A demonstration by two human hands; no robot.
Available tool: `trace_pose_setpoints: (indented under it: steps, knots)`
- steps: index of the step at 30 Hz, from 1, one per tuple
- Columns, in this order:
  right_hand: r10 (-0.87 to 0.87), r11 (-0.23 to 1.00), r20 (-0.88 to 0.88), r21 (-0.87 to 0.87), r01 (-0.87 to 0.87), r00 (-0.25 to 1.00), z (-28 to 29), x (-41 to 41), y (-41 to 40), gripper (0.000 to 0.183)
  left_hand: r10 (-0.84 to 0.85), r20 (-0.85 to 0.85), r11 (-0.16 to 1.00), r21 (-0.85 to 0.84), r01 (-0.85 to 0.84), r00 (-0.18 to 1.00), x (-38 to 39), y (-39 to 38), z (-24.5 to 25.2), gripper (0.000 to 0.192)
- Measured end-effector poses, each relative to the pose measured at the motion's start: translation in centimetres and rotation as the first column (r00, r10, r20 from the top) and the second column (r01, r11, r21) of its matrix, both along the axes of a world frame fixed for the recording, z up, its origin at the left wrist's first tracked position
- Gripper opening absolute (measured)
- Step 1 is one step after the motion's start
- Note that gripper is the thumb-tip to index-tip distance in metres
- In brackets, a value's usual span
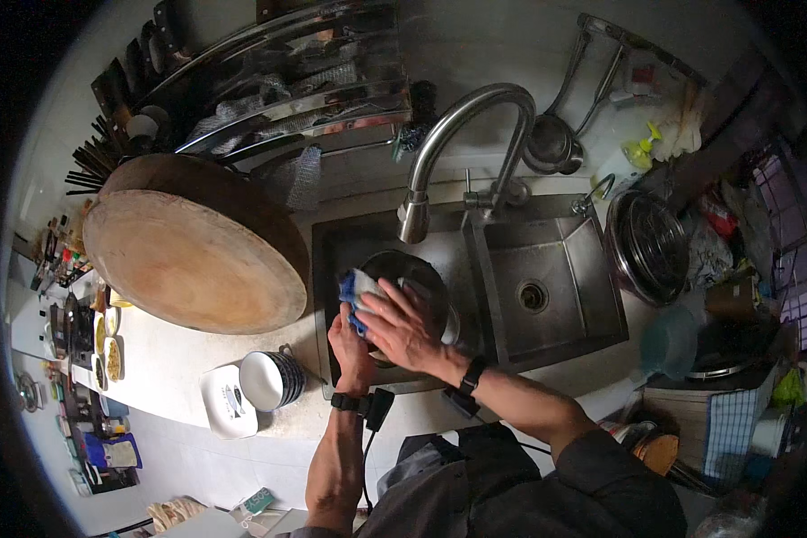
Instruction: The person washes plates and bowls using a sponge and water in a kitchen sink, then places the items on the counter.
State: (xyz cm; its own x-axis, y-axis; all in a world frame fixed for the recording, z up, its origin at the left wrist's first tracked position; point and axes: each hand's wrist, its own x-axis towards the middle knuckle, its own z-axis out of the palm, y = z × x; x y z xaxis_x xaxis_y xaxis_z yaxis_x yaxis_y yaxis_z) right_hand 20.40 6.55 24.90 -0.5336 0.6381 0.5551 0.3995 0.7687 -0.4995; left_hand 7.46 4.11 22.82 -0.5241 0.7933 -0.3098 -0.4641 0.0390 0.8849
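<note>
Over the left basin of a steel sink (501, 350), my left hand (351, 343) is closed, its fingers touching a blue and white cloth (361, 286). What else it may grip is hidden. My right hand (400, 329) lies spread across the lower part of the cloth, fingers stretched out. Beneath both hands a dark round pan or bowl (437, 282) sits in the basin, mostly covered by them. A gooseneck steel faucet (413, 218) hangs over the basin just above the hands.
Left of the sink stand stacked bowls (262, 381), a white plate (216, 403) with a fish print, and a large round wooden board (195, 262). Stacked glass lids or bowls (649, 245) are at the right. Ladles (551, 144) hang on the wall; knives (111, 87) are at upper left.
</note>
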Motion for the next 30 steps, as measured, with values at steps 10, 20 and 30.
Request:
trace_pose_setpoints:
  steps: [10,20,30]
  knots:
    - [-0.206,0.359,-0.056,-0.933,0.022,0.977,-1.7,5.2,10.4,0.045,-0.064,0.092,0.991,-0.115,0.075,0.994,-2.2,-2.2,-2.7,0.040]
    - [-0.559,0.329,-0.135,-0.942,0.069,0.818,-7.7,7.2,5.5,0.057,-0.120,0.570,0.988,-0.013,0.155,0.813,-3.7,-3.5,-7.7,0.060]
    - [-0.235,0.924,-0.039,-0.319,0.211,0.971,-3.0,-0.1,-2.5,0.040,-0.001,0.482,0.997,-0.068,0.039,0.876,-1.3,-1.2,-7.1,0.051]
